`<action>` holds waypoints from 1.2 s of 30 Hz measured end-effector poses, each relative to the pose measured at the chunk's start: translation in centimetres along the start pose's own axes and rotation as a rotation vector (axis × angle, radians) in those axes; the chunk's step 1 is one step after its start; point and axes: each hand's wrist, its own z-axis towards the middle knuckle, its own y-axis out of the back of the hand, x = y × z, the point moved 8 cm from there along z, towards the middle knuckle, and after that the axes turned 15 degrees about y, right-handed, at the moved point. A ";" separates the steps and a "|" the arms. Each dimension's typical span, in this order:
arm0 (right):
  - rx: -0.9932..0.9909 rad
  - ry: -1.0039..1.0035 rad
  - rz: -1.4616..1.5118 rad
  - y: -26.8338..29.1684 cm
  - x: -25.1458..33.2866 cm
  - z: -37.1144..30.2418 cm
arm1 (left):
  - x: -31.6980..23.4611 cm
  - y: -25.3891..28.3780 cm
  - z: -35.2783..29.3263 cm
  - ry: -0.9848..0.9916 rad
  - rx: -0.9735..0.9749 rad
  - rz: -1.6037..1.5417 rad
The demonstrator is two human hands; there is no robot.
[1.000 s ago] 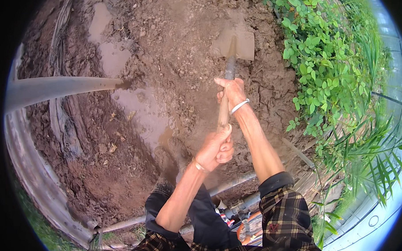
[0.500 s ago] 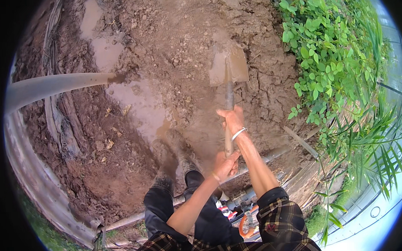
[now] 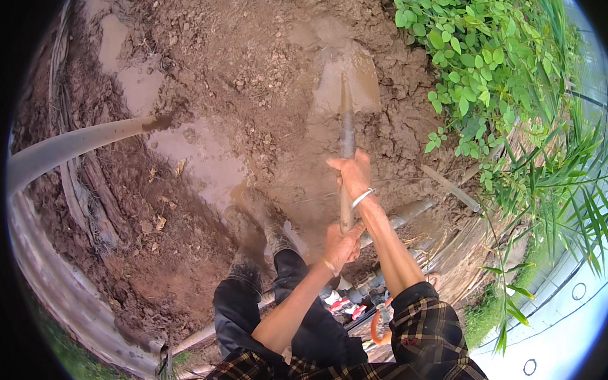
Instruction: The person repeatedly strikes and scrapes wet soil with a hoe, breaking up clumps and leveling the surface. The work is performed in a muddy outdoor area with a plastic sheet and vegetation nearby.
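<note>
A shovel (image 3: 348, 131) with a mud-coated flat blade (image 3: 346, 81) lies out ahead of me, its blade against the wet brown soil. Further up the shaft, my right hand (image 3: 354, 172) is wrapped round it, a white bangle on that wrist. My left hand (image 3: 343, 244) grips the near end of the handle, close to my body. Both hands are closed, and part of the handle is hidden under the fingers. Muddy water partly blurs the blade's outline against the ground.
My muddy boots (image 3: 255, 225) stand beside a puddle (image 3: 206, 166). A grey pole (image 3: 81, 141) reaches in from the left. Green leafy plants (image 3: 477, 70) grow at the right. Pipes (image 3: 412, 214) and an orange hose (image 3: 376, 329) lie near my legs.
The shovel blade has slid a little farther away from me over the mud. Both hands keep their grip on the shaft. The whole view has shifted slightly.
</note>
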 end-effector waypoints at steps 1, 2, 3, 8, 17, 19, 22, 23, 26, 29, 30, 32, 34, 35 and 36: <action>0.011 0.033 0.078 0.0 0.1 -1.0 | 0.7 0.3 -0.4 -0.039 -0.005 0.022; 0.037 0.094 0.116 0.0 0.6 -1.5 | 1.4 0.5 -0.3 -0.033 -0.026 0.058; 0.042 0.136 0.140 0.1 0.9 -1.7 | 1.1 0.7 -0.1 -0.098 -0.033 0.108; -0.058 0.211 0.250 2.0 0.7 1.4 | 0.5 0.3 3.6 -0.078 -0.083 0.196; -0.133 0.011 0.224 3.4 -8.0 -6.4 | 10.0 5.8 1.6 0.045 -0.179 0.379; -0.100 0.102 0.328 3.1 -8.2 -5.8 | 6.8 5.6 2.7 -0.380 -0.176 0.391; -0.253 -0.019 0.318 5.3 -10.1 -1.8 | 6.9 5.5 6.1 -0.189 -0.239 0.511; -0.248 -0.089 0.272 5.3 -10.7 -1.6 | 8.0 6.0 6.9 0.011 -0.300 0.599; -0.335 -0.103 0.220 5.9 -10.7 -2.1 | 9.0 6.4 6.8 0.113 -0.275 0.539; -0.296 -0.034 0.339 4.2 -9.2 -5.5 | 7.1 7.1 4.2 -0.337 -0.274 0.596; -0.280 0.051 0.408 3.7 -8.4 -6.1 | 6.0 7.3 3.2 -0.558 -0.259 0.608; -0.305 0.023 0.370 3.3 -8.6 -6.5 | 6.1 8.5 3.9 -0.574 -0.223 0.552; -0.264 0.015 0.374 2.9 -9.0 -5.6 | 6.9 9.4 5.7 -0.381 -0.286 0.623; -0.320 -0.099 0.332 3.2 -10.3 -4.5 | 7.9 9.7 6.8 -0.192 -0.333 0.720; -0.316 -0.124 0.342 3.5 -10.8 -4.0 | 8.7 10.4 7.2 -0.003 -0.446 0.848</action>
